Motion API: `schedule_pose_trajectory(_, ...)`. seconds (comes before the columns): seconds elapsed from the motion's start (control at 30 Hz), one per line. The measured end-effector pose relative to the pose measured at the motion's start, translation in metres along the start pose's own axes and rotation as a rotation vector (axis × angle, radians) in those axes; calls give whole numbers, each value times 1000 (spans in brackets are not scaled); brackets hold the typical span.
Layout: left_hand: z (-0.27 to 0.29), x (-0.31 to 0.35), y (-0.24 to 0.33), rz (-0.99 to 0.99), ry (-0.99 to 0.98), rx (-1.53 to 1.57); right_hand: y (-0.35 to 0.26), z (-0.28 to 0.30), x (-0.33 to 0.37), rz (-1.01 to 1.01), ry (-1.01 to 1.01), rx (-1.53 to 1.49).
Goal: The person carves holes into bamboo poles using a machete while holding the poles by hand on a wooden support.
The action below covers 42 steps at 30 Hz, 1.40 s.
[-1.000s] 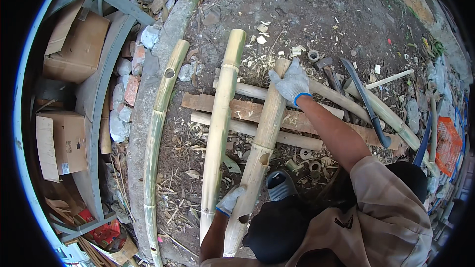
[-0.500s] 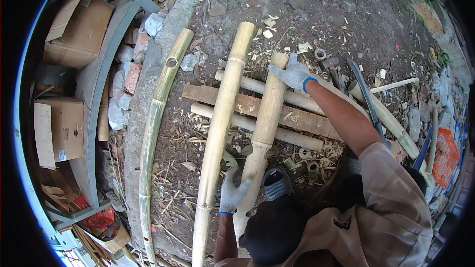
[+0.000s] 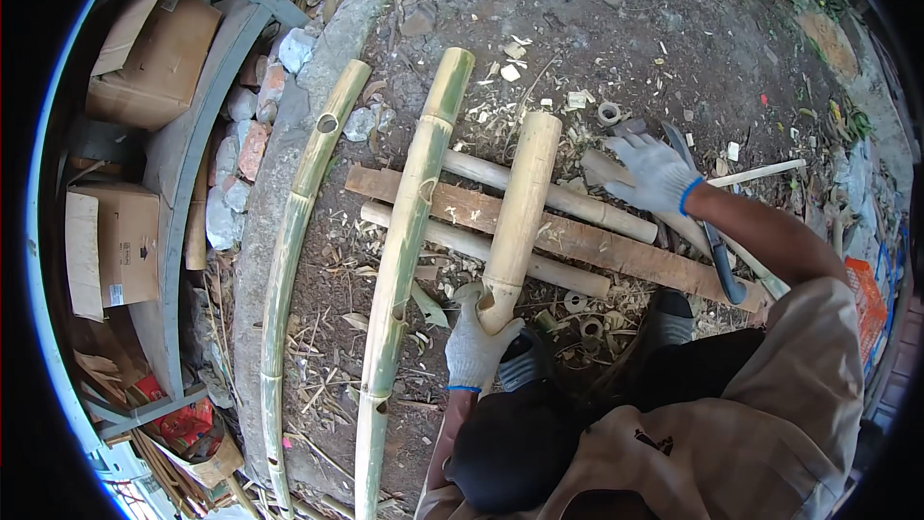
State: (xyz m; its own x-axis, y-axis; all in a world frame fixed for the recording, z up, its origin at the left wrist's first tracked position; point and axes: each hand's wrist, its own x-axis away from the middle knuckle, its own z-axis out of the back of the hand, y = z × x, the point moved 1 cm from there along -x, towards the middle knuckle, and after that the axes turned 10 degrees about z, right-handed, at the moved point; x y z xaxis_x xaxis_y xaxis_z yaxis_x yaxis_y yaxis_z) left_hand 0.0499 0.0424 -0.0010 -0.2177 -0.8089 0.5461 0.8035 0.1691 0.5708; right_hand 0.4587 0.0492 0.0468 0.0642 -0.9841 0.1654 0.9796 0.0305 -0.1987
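A pale bamboo pole (image 3: 521,202) lies lengthwise before me across crosswise wooden supports. My left hand (image 3: 478,347), in a white knit glove with a blue cuff, is closed around it beside a notch near its joint. My right hand (image 3: 654,171), gloved alike, is open with fingers apart, off to the right of the pole. Beneath and beside it, a hammer (image 3: 630,127) is mostly hidden, and a long curved-blade knife (image 3: 714,236) passes by its wrist. Left of the held pole lies a greenish bamboo pole (image 3: 412,221) with several cut holes.
Another bamboo pole (image 3: 289,231) with a round hole lies farther left along a concrete edge. A brown plank (image 3: 462,210) and round sticks (image 3: 573,278) form the supports. Wood chips and bamboo rings (image 3: 608,114) litter the soil. Cardboard boxes (image 3: 115,241) stand on a metal rack at left.
My right hand has left the far end of the held pole and moved right, over the hammer. The held pole and the one to its left have both turned, showing notches and holes.
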Motion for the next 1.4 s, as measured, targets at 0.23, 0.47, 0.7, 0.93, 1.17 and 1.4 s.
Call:
schedule_pose_trajectory(0.23, 2, 12, -2, 88, 6, -82, 81, -84, 176, -729, 228, -178)
schedule_pose_trajectory(0.47, -7, 30, -36, 142, 36, -129, 58, -104, 191, -653, 477, -117)
schedule_pose_trajectory(0.7, -20, 36, -39, 139, 98, -146, 44, -97, 188, -663, 348, -347)
schedule_pose_trajectory(0.93, -22, 39, -37, 256, -133, -113, 73, -101, 190, -513, 452, -292)
schedule_pose_trajectory(1.17, 3, 11, -60, 208, -391, 341, -6, -44, 147, -464, 441, -982)
schedule_pose_trajectory(1.4, 0, -35, -139, 157, -690, 467, -52, -53, 45, 115, 218, -387)
